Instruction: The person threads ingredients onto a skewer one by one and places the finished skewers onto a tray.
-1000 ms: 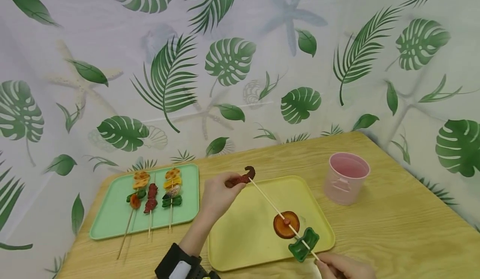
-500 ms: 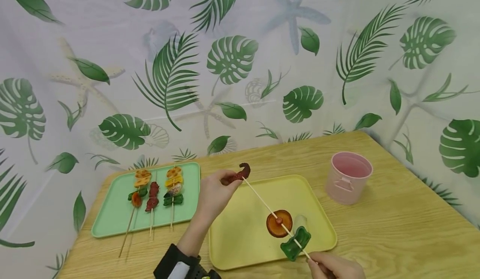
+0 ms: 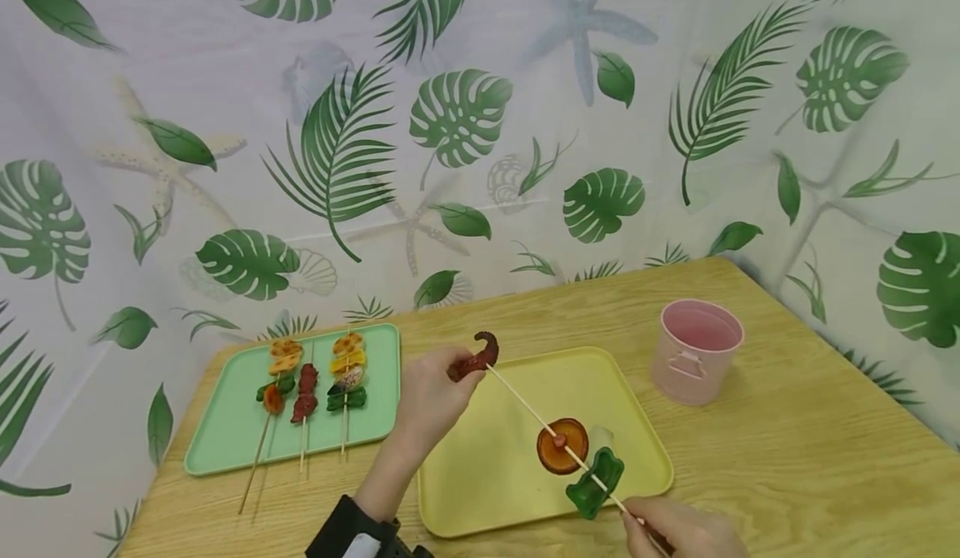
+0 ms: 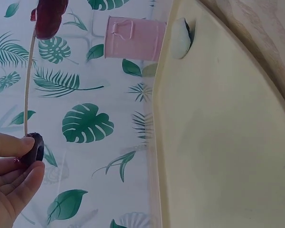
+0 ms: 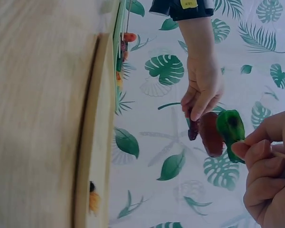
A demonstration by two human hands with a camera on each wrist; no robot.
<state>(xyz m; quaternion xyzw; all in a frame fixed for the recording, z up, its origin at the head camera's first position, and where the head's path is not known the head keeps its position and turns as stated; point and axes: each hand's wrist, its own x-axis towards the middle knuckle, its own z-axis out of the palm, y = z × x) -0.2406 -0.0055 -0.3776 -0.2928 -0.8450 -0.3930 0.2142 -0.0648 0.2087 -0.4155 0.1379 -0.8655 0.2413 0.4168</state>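
From the head camera, the left hand (image 3: 429, 396) is raised over the gap between the two trays, its fingers curled round a dark red curved piece (image 3: 476, 356) that sits at the tip of a thin wooden skewer (image 3: 528, 404). The right hand (image 3: 678, 529), at the bottom edge of the view, pinches the skewer's other end. The stick slants down from left to right above the yellow tray (image 3: 480, 466) and already carries an orange-brown round slice (image 3: 561, 445) and a green piece (image 3: 594, 481), close together near the right hand. A whitish bit (image 3: 602, 436) lies on the yellow tray just behind them. The green tray (image 3: 225, 433) with three finished skewers (image 3: 306, 391) lies to the left, near the bench's back edge. A pink cup (image 3: 696, 351) stands right of the yellow tray, apart from it, with bare bench (image 3: 810, 458) in front and to the right of it. A leaf-printed curtain (image 3: 465, 125) closes off the bench at the back and right.

From the left wrist camera, the left hand (image 4: 12, 178) pinches the dark piece (image 4: 33, 148) between thumb and fingers, the skewer (image 4: 27, 85) running away from it. The yellow tray's (image 4: 218, 156) floor is mostly bare, the whitish bit (image 4: 180, 38) by its rim, the pink cup (image 4: 135, 38) beyond.

From the right wrist camera, the right hand (image 5: 270, 175) is curled round the stick, the green piece (image 5: 230, 130) just beside its fingertips, then the reddish slice (image 5: 210, 134), with the left hand (image 5: 203, 90) beyond.
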